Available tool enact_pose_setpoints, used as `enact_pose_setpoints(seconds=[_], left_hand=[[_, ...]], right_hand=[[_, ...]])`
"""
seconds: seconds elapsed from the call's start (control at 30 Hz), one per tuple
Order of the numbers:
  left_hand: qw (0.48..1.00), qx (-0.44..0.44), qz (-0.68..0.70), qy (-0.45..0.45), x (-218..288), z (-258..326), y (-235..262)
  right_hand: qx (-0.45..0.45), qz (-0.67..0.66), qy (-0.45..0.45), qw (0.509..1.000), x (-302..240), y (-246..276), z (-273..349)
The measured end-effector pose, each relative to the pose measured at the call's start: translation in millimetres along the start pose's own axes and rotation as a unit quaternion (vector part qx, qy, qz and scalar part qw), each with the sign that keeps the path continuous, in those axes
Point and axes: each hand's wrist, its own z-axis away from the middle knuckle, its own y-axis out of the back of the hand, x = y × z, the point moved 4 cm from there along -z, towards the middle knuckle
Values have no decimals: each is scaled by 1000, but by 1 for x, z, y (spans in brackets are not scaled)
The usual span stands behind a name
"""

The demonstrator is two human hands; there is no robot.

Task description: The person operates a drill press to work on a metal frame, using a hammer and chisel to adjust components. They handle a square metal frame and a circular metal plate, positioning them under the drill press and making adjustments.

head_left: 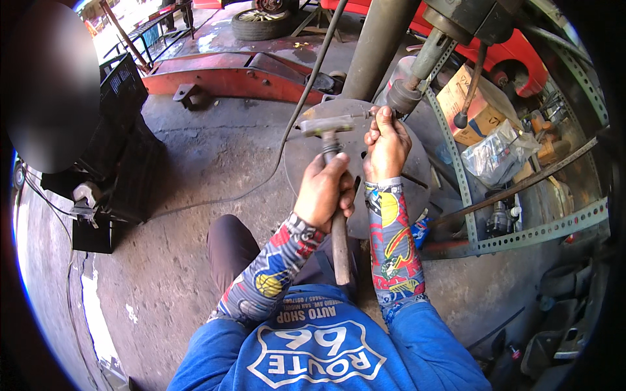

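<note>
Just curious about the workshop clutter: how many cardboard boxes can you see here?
1: a brown cardboard box sits at upper right, behind the perforated metal frame and right of the hands. Others may be hidden among the clutter there.

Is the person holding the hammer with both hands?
No, only the left hand grips the hammer by its handle; the right hand holds a thin metal rod against the machine instead.

Both forearms extend upward from the lower edge, in patterned sleeves. Left hand (324, 192): fingers curled closed in a fist grip, knuckles up. Right hand (386, 144): raised higher, fingertips pinched together at top.
</note>
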Motion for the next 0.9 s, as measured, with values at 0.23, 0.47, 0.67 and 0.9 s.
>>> enact_pose_setpoints(seconds=[0.23,0.47,0.67,0.9], left_hand=[[927,269,184,-184,34,1,37],[998,56,33,-6,13,0,14],[953,197,183,-139,31,-2,42],[996,-5,76,39,-2,-4,3]], right_hand=[[-4,-25,6,1000,0,0,-1],[-3,-23,5,1000,-1,2,0],[-5,-18,-16,1000,-3,0,0],[-3,-18,-8,1000,-3,1,1]])
